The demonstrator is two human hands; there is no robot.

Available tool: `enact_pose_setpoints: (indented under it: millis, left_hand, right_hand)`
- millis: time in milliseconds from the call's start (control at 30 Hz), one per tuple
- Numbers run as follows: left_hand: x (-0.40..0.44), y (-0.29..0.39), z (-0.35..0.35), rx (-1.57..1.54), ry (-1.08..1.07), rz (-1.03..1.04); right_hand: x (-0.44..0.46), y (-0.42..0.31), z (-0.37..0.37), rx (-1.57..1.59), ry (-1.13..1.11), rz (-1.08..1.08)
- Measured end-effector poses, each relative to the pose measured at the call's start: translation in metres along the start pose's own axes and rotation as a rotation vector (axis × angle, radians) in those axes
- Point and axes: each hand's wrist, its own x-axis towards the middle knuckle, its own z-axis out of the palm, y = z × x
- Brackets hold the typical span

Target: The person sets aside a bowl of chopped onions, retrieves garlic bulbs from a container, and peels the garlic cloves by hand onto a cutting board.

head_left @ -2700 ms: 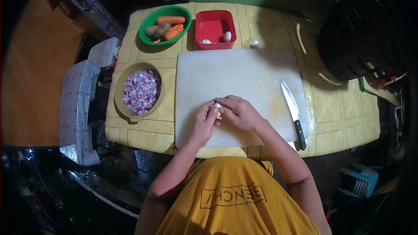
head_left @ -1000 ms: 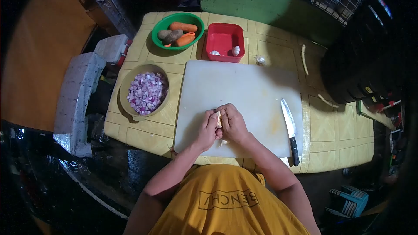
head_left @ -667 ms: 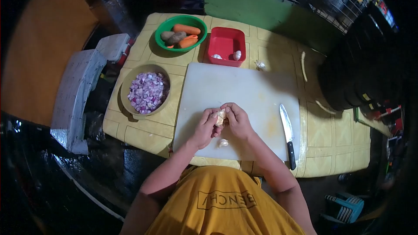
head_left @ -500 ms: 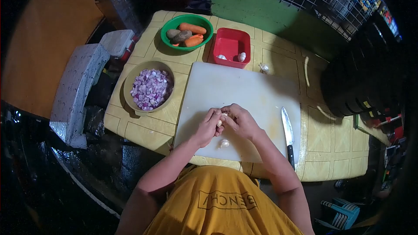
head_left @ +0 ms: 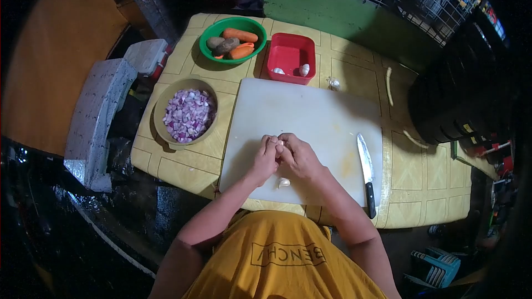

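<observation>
Over the white cutting board (head_left: 318,116), my left hand (head_left: 265,159) and my right hand (head_left: 300,156) meet with fingers closed around garlic (head_left: 281,143). Only a little of the garlic shows between the fingertips; the rest is hidden. Just below my hands, a garlic clove (head_left: 284,182) lies on the board. To the right of my right hand, a knife (head_left: 366,160) rests near the board's edge, its black handle toward me.
Left of the board stands a tan bowl (head_left: 159,116) of chopped purple onion. Behind are a green basin (head_left: 205,50) with carrots and brown root vegetables, and a red container (head_left: 291,50) with garlic bulbs. Garlic scraps (head_left: 333,83) lie beside it. A black barrel-like object (head_left: 460,94) borders the right.
My fingers have shifted around the garlic and cover more of it. My right hand has moved slightly left and closer to my left hand. The view has shifted slightly.
</observation>
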Motion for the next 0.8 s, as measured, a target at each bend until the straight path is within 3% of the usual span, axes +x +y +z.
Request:
enact_pose_setpoints:
  millis: [233,333,467,567,633,733,800]
  left_hand:
    - [0.01,-0.014,-0.003,0.152,0.002,0.147]
    - [0.0,-0.006,0.003,0.174,0.032,0.101]
    - [0.009,-0.02,-0.005,0.194,0.004,0.173]
    - [0.004,-0.007,-0.003,0.031,0.017,0.091]
    - [0.006,-0.006,-0.011,-0.154,-0.117,-0.023]
    - [0.007,-0.009,-0.009,-0.217,-0.114,-0.038]
    - [0.007,-0.011,-0.009,-0.207,-0.113,-0.03]
  right_hand:
    - [-0.003,0.009,0.011,-0.084,0.033,0.07]
    - [-0.008,0.015,0.014,-0.114,0.061,0.126]
    - [-0.011,0.018,0.01,0.121,0.057,0.292]
    - [-0.008,0.005,-0.001,0.21,0.04,0.313]
    - [-0.009,0.007,-0.006,0.188,0.013,0.32]
    - [-0.015,0.024,-0.005,0.272,-0.051,0.338]
    - [-0.012,0.025,-0.005,0.334,0.023,0.27]
